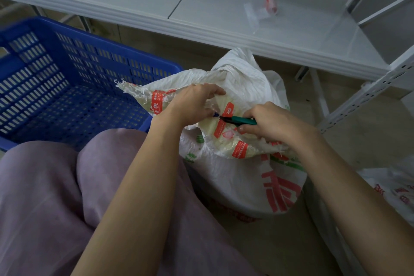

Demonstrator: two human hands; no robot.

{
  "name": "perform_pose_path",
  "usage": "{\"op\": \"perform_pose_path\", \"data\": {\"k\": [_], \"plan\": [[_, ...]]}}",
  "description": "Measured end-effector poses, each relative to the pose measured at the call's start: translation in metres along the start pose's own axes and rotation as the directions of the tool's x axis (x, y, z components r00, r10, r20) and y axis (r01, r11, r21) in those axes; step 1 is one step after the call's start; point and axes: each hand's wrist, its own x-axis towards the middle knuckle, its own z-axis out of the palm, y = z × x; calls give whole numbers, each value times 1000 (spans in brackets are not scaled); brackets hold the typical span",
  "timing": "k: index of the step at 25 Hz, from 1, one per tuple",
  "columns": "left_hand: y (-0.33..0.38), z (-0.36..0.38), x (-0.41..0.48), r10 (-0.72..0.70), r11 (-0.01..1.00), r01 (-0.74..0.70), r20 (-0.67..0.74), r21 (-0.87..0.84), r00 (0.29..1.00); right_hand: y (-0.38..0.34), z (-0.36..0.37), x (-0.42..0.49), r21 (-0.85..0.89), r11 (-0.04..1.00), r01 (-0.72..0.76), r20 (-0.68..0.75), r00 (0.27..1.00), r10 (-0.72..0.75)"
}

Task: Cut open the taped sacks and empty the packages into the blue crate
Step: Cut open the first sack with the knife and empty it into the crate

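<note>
A white woven sack [242, 177] with red and green print stands on the floor right of centre. Its folded top is sealed with clear tape bearing red labels [224, 127]. My left hand [195, 103] grips the frayed top edge of the sack. My right hand [271, 123] holds a green-handled cutter [240, 120], whose dark tip points left onto the taped seam, close to my left hand. The blue slatted crate [74, 78] sits to the left, beside the sack, with nothing visible inside it.
A white metal shelf [201, 13] runs across the back, with a small clear bag with red print [266, 6] on it. A shelf upright [367, 92] stands at the right. Another printed white sack [394, 190] lies at the right edge. My knees in mauve trousers [67, 197] fill the lower left.
</note>
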Motion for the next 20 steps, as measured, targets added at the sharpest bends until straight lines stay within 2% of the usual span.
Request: {"op": "perform_pose_path", "data": {"k": [5, 9, 11, 13, 15, 20], "plan": [[3, 6, -2, 17, 999, -18, 20, 43, 1000, 1, 1, 1, -19, 1000, 14, 26, 1000, -14], [-6, -12, -5, -60, 998, 57, -123, -30, 991, 21, 11, -4, -213, 976, -54, 58, 996, 67], [-13, -20, -5, -70, 997, 74, -140, 20, 988, 35, 9, -11, -105, 991, -78, -3, 997, 78], [-7, -16, -4, -54, 998, 52, -126, -22, 991, 38, -6, -23, 144, 987, -72, -135, 987, 92], [1, -12, -1, -42, 997, 31, -158, -74, 987, 31, -24, -31, 329, 944, -20, -225, 969, 100], [0, -17, 4, -61, 991, 23, -285, -134, 957, 3, -46, -31, 587, 797, 142, -306, 951, 56]]}}
